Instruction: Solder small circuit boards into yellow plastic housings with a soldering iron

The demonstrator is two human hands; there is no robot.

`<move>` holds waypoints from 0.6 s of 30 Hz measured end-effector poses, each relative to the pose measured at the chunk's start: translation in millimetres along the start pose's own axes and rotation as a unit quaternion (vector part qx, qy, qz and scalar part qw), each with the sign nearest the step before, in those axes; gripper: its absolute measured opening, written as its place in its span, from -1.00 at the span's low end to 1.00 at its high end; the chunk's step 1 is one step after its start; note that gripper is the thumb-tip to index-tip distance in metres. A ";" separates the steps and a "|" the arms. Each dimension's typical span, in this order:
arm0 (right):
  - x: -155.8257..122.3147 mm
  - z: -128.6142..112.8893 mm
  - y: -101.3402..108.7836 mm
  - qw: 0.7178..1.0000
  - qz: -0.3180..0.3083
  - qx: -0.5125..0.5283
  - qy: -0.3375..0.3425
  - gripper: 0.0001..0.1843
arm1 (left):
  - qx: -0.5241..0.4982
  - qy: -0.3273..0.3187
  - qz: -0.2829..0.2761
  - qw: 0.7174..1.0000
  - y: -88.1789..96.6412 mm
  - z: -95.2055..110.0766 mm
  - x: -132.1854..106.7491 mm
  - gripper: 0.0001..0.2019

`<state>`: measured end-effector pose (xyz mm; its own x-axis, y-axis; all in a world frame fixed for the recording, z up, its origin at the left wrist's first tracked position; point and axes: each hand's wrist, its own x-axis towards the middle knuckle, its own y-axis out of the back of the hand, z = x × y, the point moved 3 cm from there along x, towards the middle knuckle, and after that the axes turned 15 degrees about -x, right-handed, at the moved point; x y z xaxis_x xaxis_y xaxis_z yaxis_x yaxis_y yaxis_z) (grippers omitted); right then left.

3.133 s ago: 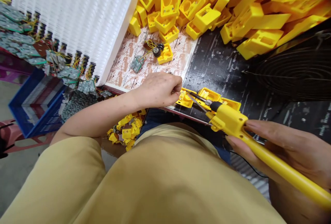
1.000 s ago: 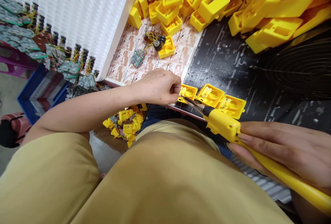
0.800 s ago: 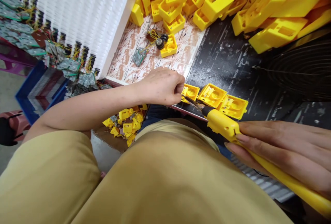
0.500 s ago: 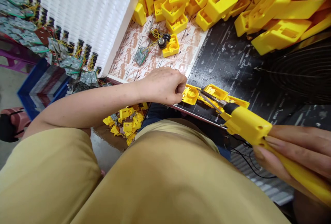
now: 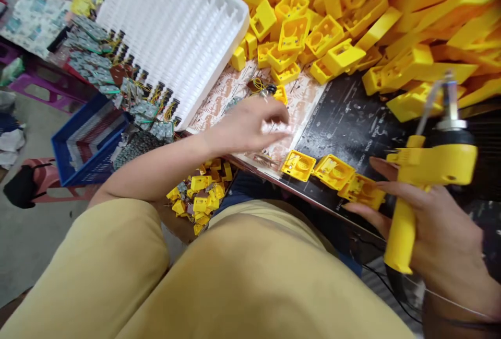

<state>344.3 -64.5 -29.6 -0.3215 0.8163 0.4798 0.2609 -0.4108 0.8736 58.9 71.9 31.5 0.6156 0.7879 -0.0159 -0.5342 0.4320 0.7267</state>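
My left hand (image 5: 258, 122), slightly blurred, hovers over the patterned sheet with its thumb and curled fingers apart and nothing visible between them. Just beyond it are a small yellow housing (image 5: 281, 94) and a black round part with yellow wires (image 5: 268, 89), both partly covered. My right hand (image 5: 434, 224) keeps a yellow soldering gun (image 5: 434, 164) against its palm, the metal tip pointing away. The thumb and forefinger of that hand reach to the sides of the rightmost open yellow housing (image 5: 364, 191). Two more housings, a middle one (image 5: 334, 171) and a left one (image 5: 298, 165), lie in line beside it.
Yellow housings (image 5: 293, 33) are heaped along the back. At left stands a white foam tray (image 5: 172, 25), bordered by wired circuit boards (image 5: 143, 112). A blue basket (image 5: 84, 140) and a box of yellow parts (image 5: 201, 198) sit below the bench edge.
My right hand has swung the soldering gun upright, away from the housings, and come to the rightmost housing. My left hand has loosened from a closed pinch and moved off the left housing.
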 end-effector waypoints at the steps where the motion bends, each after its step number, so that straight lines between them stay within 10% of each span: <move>1: 1.4 0.5 -6.7 1.000 0.005 0.015 -0.002 -0.58 | 0.007 -0.003 0.070 0.998 15.6 -15.1 3.9 -0.76; 3: 3.5 -1.1 -18.5 0.998 0.004 0.053 -0.016 -0.45 | 0.026 0.002 0.178 0.984 40.6 -48.9 16.7 -0.69; 9: 17.9 -24.0 -36.8 0.997 0.044 0.061 0.009 -0.53 | -0.005 0.053 0.172 0.984 45.4 -106.1 66.2 -0.92; 13: 27.9 -28.7 -36.9 0.998 0.047 0.047 0.008 -0.49 | -0.230 -0.056 0.226 0.945 68.0 -79.7 72.3 -0.80; 18: 35.0 -31.2 -34.9 0.997 0.056 0.050 -0.001 -0.46 | -0.419 -0.171 0.167 0.876 89.8 -18.6 74.5 -0.85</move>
<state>295.5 -34.3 -40.8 -0.2832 0.7680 0.5744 0.3856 -0.4572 0.8014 45.9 177.6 82.8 0.4054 0.8162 0.4116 -0.8669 0.4862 -0.1103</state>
